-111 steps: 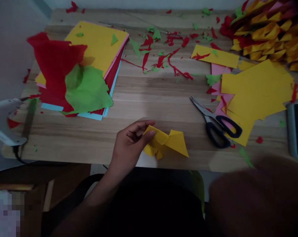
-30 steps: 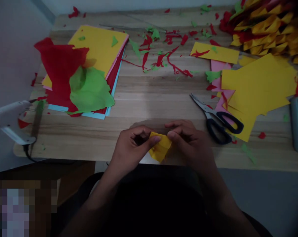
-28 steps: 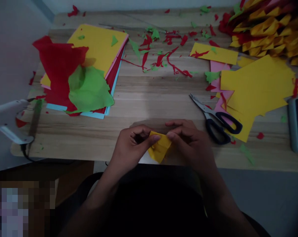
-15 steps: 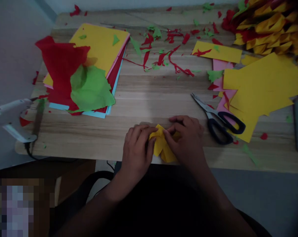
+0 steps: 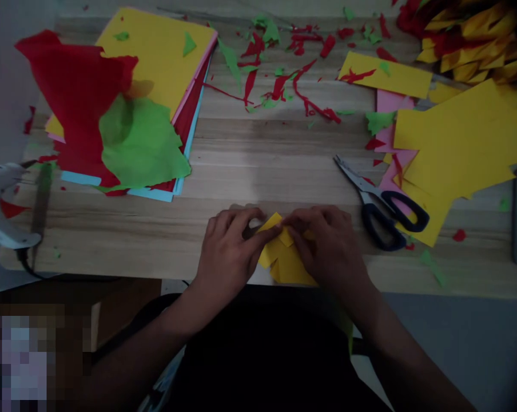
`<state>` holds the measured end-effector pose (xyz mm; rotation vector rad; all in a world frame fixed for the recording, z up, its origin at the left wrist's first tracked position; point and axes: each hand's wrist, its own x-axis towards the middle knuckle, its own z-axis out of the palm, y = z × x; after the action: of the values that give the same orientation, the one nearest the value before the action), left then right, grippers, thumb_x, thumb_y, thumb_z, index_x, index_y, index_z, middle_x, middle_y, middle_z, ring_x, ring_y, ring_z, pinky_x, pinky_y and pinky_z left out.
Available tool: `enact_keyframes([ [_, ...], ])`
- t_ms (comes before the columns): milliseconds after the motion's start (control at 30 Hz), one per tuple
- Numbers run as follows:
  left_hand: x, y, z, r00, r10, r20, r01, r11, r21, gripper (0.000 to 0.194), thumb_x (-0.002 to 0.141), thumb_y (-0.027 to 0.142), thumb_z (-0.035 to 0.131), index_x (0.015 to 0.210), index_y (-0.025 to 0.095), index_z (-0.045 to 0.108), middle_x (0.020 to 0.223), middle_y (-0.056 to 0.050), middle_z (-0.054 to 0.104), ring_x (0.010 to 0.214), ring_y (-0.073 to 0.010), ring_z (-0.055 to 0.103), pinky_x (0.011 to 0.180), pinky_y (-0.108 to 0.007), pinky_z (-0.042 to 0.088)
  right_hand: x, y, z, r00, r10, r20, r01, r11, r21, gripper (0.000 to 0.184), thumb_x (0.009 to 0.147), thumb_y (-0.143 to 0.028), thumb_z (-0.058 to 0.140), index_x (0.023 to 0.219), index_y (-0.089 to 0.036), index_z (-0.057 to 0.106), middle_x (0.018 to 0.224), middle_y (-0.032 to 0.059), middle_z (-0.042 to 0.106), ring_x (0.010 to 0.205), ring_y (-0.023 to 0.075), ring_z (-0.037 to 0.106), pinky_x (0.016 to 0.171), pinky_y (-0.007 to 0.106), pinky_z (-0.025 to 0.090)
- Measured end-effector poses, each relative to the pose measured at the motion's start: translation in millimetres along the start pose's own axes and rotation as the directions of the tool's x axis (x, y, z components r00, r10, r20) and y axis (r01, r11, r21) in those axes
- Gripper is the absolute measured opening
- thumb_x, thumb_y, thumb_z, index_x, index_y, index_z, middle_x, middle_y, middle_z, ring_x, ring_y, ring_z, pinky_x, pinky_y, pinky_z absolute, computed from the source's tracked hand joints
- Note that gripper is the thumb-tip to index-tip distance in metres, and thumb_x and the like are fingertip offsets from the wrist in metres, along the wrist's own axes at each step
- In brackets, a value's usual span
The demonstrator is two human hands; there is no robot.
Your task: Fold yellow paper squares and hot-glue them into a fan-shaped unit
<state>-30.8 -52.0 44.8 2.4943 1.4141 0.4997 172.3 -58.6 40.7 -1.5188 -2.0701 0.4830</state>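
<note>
A small folded yellow paper piece [image 5: 282, 260] lies at the near edge of the wooden table [image 5: 258, 171]. My left hand [image 5: 228, 252] pinches its left side, fingers curled with the thumb on the top corner. My right hand [image 5: 327, 246] presses on its right side, fingers closed over the paper. Fingertips of both hands meet at the top fold. Part of the paper is hidden under my right hand.
Black-handled scissors [image 5: 381, 203] lie just right of my hands. Loose yellow sheets [image 5: 456, 143] are on the right, a stack of coloured paper [image 5: 155, 57] with red and green tissue on the left. A white glue gun [image 5: 1, 200] sits at the left edge. Paper scraps litter the back.
My right hand came in and joined the left on the yellow paper. The paper went from held above the edge to pressed flat on the table, folded smaller.
</note>
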Motion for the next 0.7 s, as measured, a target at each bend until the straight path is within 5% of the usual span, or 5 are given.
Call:
enact_keyframes([
  [467, 7, -11, -2.3, 0.998, 0.007, 0.055, -0.003, 0.997, -0.074, 0.027, 0.097, 0.029, 0.058, 0.118, 0.039, 0.073, 0.126, -0.007, 0.06, 0.114, -0.0279, 0.049, 0.088, -0.041, 0.039, 37, -3, 3, 0.971, -0.214, 0.111, 0.227, 0.966, -0.125, 0.023, 0.098, -0.016, 0.049, 0.111, -0.027, 0.065, 0.084, 0.0039, 0.074, 0.096, 0.0264, 0.059, 0.086, 0.044, 0.046],
  [700, 3, -18, 4.3, 0.99, 0.14, -0.011, -0.14, 0.99, -0.03, 0.033, 0.095, 0.021, 0.061, 0.124, 0.034, 0.069, 0.134, -0.003, 0.065, 0.116, -0.0263, 0.053, 0.092, -0.043, 0.041, 24, 6, -8, 0.998, -0.026, -0.053, 0.032, 0.991, 0.127, 0.009, 0.095, -0.022, 0.06, 0.102, -0.027, 0.062, 0.095, 0.001, 0.073, 0.09, 0.0189, 0.068, 0.081, 0.035, 0.054],
])
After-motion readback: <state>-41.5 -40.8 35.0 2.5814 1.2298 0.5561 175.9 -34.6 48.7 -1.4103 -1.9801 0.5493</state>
